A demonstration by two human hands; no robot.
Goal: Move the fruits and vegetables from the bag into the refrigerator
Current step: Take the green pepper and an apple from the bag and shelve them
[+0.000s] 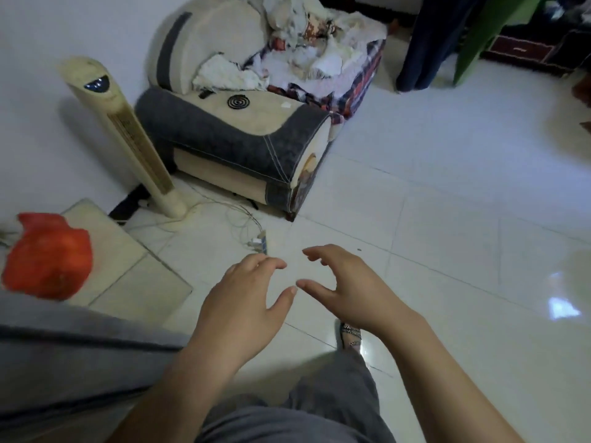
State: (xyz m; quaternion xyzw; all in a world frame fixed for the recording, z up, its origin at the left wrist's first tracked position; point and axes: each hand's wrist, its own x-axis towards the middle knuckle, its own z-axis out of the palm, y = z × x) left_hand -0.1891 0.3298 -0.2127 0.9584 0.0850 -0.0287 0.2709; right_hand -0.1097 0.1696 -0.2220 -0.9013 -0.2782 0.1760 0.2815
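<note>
The left hand [246, 298] and right hand [348, 289] hover side by side at lower centre above the glossy white tiled floor [447, 219], fingers loosely curled and released, grasping nothing. The crumpled red plastic bag [48, 257] sits at the left edge on a pale tiled tabletop [137, 282].

Single head view, looking forward and down, near own hands, floor [447, 219] beyond.

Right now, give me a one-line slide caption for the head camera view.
Left hand and right hand open, empty above tiled floor; red bag at left near tower fan.
</note>
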